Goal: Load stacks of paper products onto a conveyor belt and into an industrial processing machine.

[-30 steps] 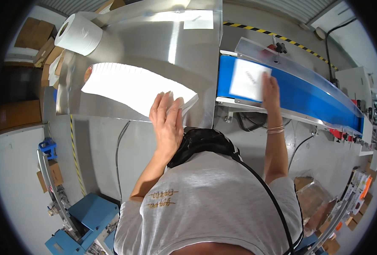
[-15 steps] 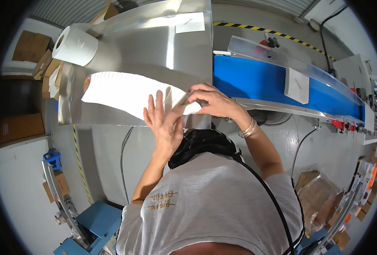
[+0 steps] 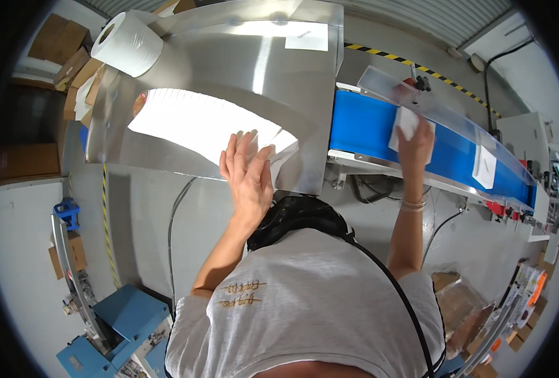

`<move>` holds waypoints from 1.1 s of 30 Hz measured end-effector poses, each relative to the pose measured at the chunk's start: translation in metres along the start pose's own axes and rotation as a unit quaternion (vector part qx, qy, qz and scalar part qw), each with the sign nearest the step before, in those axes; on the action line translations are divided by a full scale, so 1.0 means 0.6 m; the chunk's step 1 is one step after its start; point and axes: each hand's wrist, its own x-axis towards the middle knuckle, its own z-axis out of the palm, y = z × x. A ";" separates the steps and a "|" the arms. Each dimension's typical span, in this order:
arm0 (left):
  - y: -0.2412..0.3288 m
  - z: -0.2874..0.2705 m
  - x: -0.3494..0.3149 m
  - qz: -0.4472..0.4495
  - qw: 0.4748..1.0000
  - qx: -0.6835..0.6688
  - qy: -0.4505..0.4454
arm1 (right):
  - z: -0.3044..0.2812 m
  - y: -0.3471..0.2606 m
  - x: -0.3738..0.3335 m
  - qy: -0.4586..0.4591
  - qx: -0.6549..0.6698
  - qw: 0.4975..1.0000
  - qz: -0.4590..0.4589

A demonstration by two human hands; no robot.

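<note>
A long overlapping row of flat white packets curves across the steel table. My left hand lies on its near right end, fingers stretched and somewhat apart, with a few packets fanned loose beside the fingertips. Over on the blue conveyor belt, my right hand has its fingers closed at a single white packet; motion blurs the fingertips. Another white packet lies farther right along the belt.
A large white roll stands at the table's far left corner. One white sheet lies by the table's far edge. A clear guard runs along the belt's far side. Cardboard boxes are stacked at the left.
My right hand has gone from the row's right end to the belt with one packet. The packet on the belt has travelled right. My left hand remains on the row, and the view has shifted slightly.
</note>
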 end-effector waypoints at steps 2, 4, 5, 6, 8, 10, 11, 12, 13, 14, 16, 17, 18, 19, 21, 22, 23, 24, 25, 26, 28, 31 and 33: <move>0.000 -0.001 -0.002 0.008 1.000 0.004 -0.010 | -0.020 -0.097 0.001 -0.203 0.266 0.938 -0.086; 0.001 -0.001 0.003 0.022 1.000 0.004 -0.020 | -0.013 -0.182 -0.005 -0.411 0.387 0.823 -0.068; -0.002 -0.003 0.003 0.033 0.999 0.016 -0.032 | -0.005 -0.218 -0.004 -0.426 0.395 0.803 -0.131; 0.002 -0.006 0.004 0.047 0.998 0.024 -0.044 | 0.012 -0.230 -0.011 -0.397 0.383 0.810 -0.197; 0.019 -0.012 0.011 0.020 0.999 0.008 -0.032 | 0.044 -0.235 -0.014 -0.296 0.351 0.829 -0.319; 0.008 -0.013 0.009 -0.026 1.000 0.011 0.002 | 0.031 -0.222 -0.009 -0.496 0.405 0.766 -0.059; -0.003 -0.012 0.007 -0.029 1.000 0.011 0.005 | 0.044 -0.195 -0.012 -0.470 0.378 0.796 -0.044; -0.016 -0.012 0.007 -0.016 1.000 0.015 0.004 | 0.049 -0.175 -0.024 -0.389 0.483 0.784 0.034; -0.024 -0.011 0.007 -0.004 1.000 0.019 0.003 | 0.051 -0.153 -0.024 -0.372 0.502 0.764 0.161; -0.029 -0.012 0.005 0.002 1.000 0.029 0.011 | 0.040 -0.127 -0.009 -0.329 0.396 0.836 0.191; -0.027 -0.014 0.011 -0.003 1.000 0.014 0.007 | 0.106 0.000 -0.029 -0.121 0.480 0.848 0.188; -0.029 -0.014 0.010 -0.008 1.000 0.000 0.002 | 0.093 0.049 -0.013 -0.154 0.460 0.800 0.354; -0.031 -0.013 0.010 -0.002 1.000 0.007 0.012 | 0.070 0.057 0.001 -0.150 0.328 0.873 0.328; -0.032 -0.012 0.008 -0.006 1.000 0.009 0.015 | 0.046 0.053 0.009 -0.140 0.189 0.927 0.293; -0.038 -0.009 0.006 0.005 1.000 0.005 0.023 | 0.034 0.021 -0.005 -0.050 -0.024 0.976 0.211; -0.041 -0.008 0.005 0.005 1.000 0.006 0.022 | 0.029 0.006 -0.012 0.046 -0.239 0.963 0.120; -0.040 -0.006 0.006 0.013 1.000 0.008 0.026 | 0.017 -0.001 -0.009 0.028 -0.126 0.989 0.070; -0.039 -0.003 0.006 0.022 0.999 0.011 0.029 | 0.013 -0.020 -0.006 -0.008 0.002 1.000 0.013; -0.039 -0.002 0.005 0.025 0.999 0.010 0.027 | 0.005 -0.057 -0.002 -0.096 0.121 0.988 -0.023; -0.041 -0.002 0.003 0.032 0.999 0.014 0.027 | 0.002 -0.098 -0.003 -0.158 0.198 0.965 -0.063; -0.043 -0.003 0.004 0.045 0.999 0.016 0.025 | 0.001 -0.174 -0.005 -0.283 0.319 0.900 -0.093; -0.039 -0.013 0.000 0.070 0.997 0.035 -0.009 | 0.003 -0.255 -0.009 -0.421 0.413 0.803 -0.081; -0.030 -0.017 0.004 0.084 0.996 0.037 -0.016 | 0.026 -0.263 -0.010 -0.423 0.430 0.787 -0.126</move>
